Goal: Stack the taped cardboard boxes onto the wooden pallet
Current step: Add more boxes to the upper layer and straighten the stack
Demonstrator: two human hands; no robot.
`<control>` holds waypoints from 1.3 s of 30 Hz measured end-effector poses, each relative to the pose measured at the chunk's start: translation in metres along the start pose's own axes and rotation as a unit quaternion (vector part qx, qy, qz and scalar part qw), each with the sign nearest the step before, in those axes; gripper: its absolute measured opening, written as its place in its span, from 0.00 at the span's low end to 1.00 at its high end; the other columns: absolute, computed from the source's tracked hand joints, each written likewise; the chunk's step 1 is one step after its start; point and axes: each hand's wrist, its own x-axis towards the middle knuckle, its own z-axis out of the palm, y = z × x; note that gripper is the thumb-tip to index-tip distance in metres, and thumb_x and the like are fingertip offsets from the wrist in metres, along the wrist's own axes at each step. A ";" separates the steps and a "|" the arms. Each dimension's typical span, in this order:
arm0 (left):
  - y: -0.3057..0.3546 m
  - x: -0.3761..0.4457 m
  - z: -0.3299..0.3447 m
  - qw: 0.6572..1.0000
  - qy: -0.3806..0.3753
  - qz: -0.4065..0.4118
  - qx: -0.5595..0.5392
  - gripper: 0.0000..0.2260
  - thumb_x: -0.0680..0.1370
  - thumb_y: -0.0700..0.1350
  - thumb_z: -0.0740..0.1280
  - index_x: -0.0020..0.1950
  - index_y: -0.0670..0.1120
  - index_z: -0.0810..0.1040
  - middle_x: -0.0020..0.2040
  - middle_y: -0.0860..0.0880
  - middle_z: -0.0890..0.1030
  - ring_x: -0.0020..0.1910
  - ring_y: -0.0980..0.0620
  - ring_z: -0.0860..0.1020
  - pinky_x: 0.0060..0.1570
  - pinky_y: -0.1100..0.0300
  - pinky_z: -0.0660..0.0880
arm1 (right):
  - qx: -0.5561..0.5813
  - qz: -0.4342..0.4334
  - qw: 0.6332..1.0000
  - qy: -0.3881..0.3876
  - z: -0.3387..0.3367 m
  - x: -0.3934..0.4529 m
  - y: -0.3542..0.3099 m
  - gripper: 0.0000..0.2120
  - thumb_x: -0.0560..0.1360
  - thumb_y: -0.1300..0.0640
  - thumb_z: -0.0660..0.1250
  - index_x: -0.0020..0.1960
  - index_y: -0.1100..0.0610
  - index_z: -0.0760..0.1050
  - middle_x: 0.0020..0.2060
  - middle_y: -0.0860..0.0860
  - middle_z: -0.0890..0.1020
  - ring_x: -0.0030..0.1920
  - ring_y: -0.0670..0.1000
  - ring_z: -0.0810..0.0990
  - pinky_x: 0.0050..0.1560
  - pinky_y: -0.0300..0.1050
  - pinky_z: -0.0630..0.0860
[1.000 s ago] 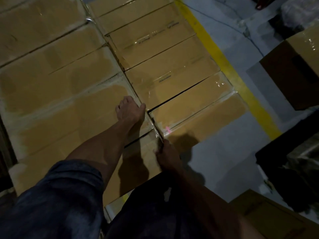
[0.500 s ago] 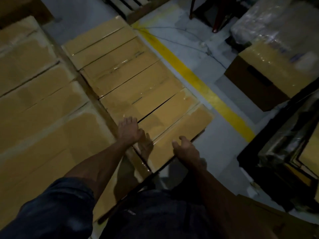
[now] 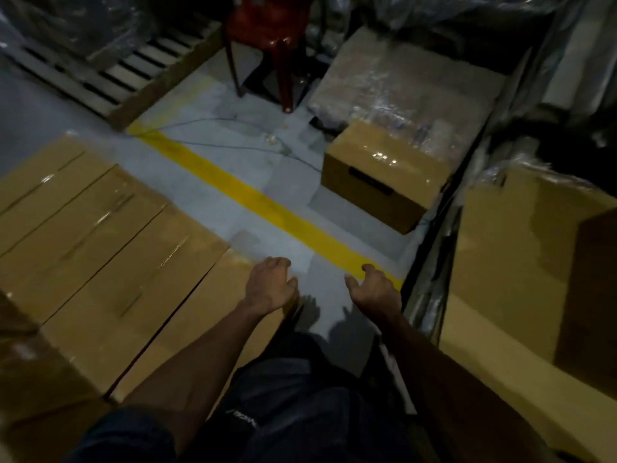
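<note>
Several taped cardboard boxes (image 3: 100, 242) lie packed side by side at the left, their tops shiny with tape. My left hand (image 3: 270, 289) hovers over the near right corner of that stack, fingers loosely curled, holding nothing. My right hand (image 3: 375, 290) hangs over the grey floor beside the yellow line, also loosely curled and empty. Another taped box (image 3: 384, 175) with a dark handle slot stands on the floor across the line. A bare wooden pallet (image 3: 127, 75) lies at the back left.
A yellow floor line (image 3: 253, 198) runs diagonally between the stack and the single box. A red plastic chair (image 3: 267, 45) stands at the back. Plastic-wrapped goods (image 3: 410, 88) sit behind the box. A large cardboard box (image 3: 521, 272) rises at the right.
Both hands have come off the stacked boxes. My view has swung right, from the box tops to the floor, the single box and the chair.
</note>
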 end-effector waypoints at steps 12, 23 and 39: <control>0.093 0.258 -0.045 0.999 -0.034 0.039 -0.003 0.21 0.79 0.51 0.63 0.69 0.43 0.72 0.67 0.43 0.76 0.67 0.44 0.71 0.66 0.54 0.67 | 0.009 0.060 0.998 0.007 -0.113 0.208 0.023 0.33 0.80 0.37 0.60 0.76 0.57 0.63 0.73 0.57 0.69 0.71 0.59 0.70 0.67 0.55 0.70; 0.148 0.455 -0.163 0.996 -0.037 0.066 0.045 0.19 0.80 0.51 0.61 0.68 0.42 0.72 0.66 0.42 0.75 0.66 0.43 0.72 0.63 0.53 0.68 | 0.076 0.092 0.992 0.039 -0.239 0.388 -0.037 0.26 0.78 0.42 0.62 0.68 0.59 0.71 0.66 0.59 0.75 0.64 0.61 0.75 0.61 0.52 0.73; 0.251 0.694 -0.246 0.983 -0.067 0.129 0.114 0.21 0.80 0.51 0.61 0.71 0.43 0.70 0.68 0.43 0.75 0.67 0.44 0.71 0.65 0.55 0.66 | 0.096 0.175 0.979 0.040 -0.344 0.602 -0.020 0.34 0.77 0.40 0.63 0.76 0.57 0.64 0.75 0.57 0.67 0.74 0.59 0.65 0.73 0.53 0.62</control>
